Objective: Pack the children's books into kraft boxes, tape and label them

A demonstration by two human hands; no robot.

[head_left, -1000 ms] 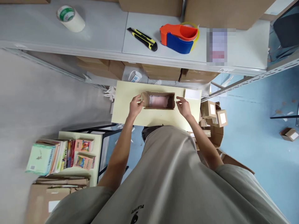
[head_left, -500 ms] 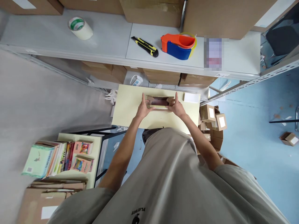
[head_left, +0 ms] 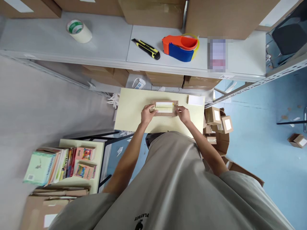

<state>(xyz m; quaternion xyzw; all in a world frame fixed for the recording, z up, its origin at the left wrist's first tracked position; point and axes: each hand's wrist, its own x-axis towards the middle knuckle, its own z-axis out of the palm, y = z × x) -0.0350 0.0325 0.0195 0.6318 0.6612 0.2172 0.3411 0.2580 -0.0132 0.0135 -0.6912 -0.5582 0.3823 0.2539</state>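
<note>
A small cardboard box (head_left: 165, 113) lies on the pale yellow table, its top flaps folded down. White label areas and a lengthwise seam with shiny tape show on its top. My left hand (head_left: 147, 114) grips the box's left end, fingers on the far side and thumb at the near edge. At the right end, my right hand (head_left: 183, 114) has its fingers closed on the box's corner. The inside of the box is hidden.
A white rectangular item (head_left: 195, 100) lies at the table's (head_left: 129, 111) right. On the shelf above are a tape roll (head_left: 80, 32), a utility knife (head_left: 145, 49) and a tape dispenser (head_left: 180, 48). Books (head_left: 51, 164) stand at lower left; small boxes (head_left: 213, 115) are stacked right.
The box stood open with its dark inside showing; its top flaps are now down. Both hands' raised index fingers have come down onto the box's ends.
</note>
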